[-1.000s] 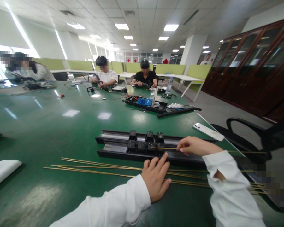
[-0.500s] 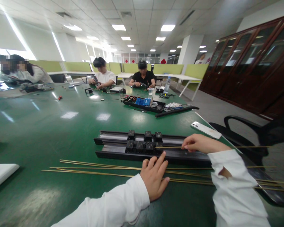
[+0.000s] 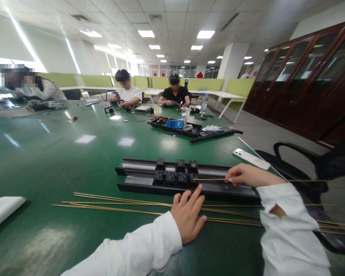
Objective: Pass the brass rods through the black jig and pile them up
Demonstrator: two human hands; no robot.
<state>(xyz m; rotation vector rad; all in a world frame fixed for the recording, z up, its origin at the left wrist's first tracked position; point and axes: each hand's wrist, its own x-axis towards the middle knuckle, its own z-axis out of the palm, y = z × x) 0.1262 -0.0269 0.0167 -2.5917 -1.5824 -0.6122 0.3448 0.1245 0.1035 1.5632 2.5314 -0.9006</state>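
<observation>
Between the fingertips of my right hand (image 3: 241,175) is a thin brass-coloured rod (image 3: 209,179). Its left end lies beside the row of black blocks (image 3: 170,177) in the nearer black channel rail (image 3: 138,187); whether it enters a block I cannot tell. The rod's other end runs out past my wrist to the right. My left hand (image 3: 188,216) rests with spread fingers over several loose brass-coloured rods (image 3: 112,203), its fingertips close to the rail's front edge. Behind lies a second black rail (image 3: 138,165) with three black blocks (image 3: 180,165).
A white phone (image 3: 251,158) lies near the right table edge, beside a black chair (image 3: 293,153). Farther back are a black tray (image 3: 175,128) with a blue part and a water bottle (image 3: 204,103). Co-workers sit across the green table (image 3: 60,161). A white object (image 3: 5,211) lies at left.
My right hand has shifted slightly right with the rod, and the rod's left end has moved a little right too. My left hand stays in place.
</observation>
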